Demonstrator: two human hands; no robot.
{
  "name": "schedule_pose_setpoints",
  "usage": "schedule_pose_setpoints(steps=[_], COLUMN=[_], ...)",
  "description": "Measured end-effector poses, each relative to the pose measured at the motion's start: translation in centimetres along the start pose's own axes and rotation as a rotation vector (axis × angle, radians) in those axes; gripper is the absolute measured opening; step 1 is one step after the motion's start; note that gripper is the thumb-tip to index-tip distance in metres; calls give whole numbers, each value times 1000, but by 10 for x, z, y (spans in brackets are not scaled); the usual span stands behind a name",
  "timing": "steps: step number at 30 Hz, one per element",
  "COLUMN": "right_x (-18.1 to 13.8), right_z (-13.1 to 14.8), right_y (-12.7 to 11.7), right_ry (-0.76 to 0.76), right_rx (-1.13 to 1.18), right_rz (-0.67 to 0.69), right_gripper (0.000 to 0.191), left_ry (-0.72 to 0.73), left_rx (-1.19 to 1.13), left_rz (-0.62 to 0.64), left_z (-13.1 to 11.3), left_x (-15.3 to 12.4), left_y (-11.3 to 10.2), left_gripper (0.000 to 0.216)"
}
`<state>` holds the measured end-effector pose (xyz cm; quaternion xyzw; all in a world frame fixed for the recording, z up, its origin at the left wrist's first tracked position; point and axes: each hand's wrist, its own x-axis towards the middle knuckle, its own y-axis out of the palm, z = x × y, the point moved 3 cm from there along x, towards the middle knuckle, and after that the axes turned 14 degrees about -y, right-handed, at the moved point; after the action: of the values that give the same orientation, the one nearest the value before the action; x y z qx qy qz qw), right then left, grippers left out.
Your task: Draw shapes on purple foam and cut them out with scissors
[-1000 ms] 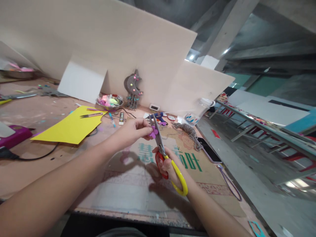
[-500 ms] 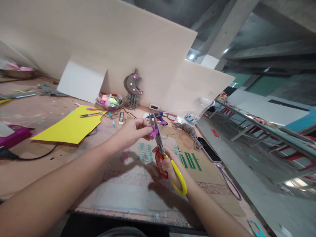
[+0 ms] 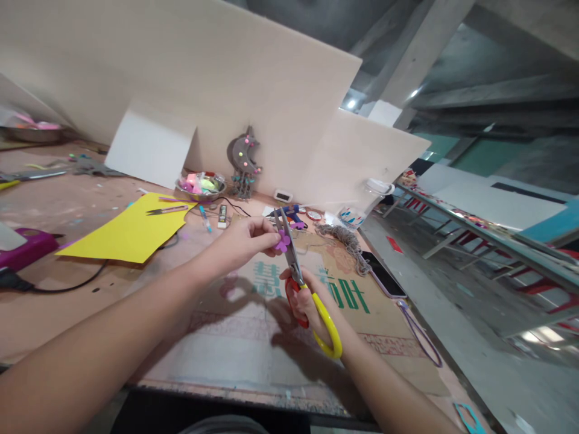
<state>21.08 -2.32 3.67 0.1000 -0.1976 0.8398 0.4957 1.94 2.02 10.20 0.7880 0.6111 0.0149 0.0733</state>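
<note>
My left hand (image 3: 246,238) pinches a small purple flower-shaped cutout (image 3: 282,242) above the table. My right hand (image 3: 305,301) grips scissors (image 3: 298,282) with a red and a yellow handle; the blades point up and away, slightly apart, with the purple flower between them. Both hands hover over a flattened brown cardboard sheet (image 3: 353,313) with green printed characters.
A yellow paper sheet (image 3: 129,232) with small snips (image 3: 167,210) lies at left. A metal bowl of coloured pieces (image 3: 200,185), a moon-shaped ornament (image 3: 245,158), a glue gun (image 3: 289,212), a twine bundle (image 3: 346,240) and a phone (image 3: 383,274) sit behind. White boards (image 3: 226,90) stand at the back. A magenta object (image 3: 25,247) lies far left.
</note>
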Motion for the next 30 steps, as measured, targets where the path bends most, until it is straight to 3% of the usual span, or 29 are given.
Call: schedule_pose_setpoints(steps=[30], right_x=[3], right_z=[5], right_y=[-1], right_ry=[44], right_rx=[49], right_rz=[13], right_gripper=[66], left_ry=[52], left_rx=[85], left_rz=[-21], left_z=[-1], left_x=[4], left_y=[-9], left_gripper=[18])
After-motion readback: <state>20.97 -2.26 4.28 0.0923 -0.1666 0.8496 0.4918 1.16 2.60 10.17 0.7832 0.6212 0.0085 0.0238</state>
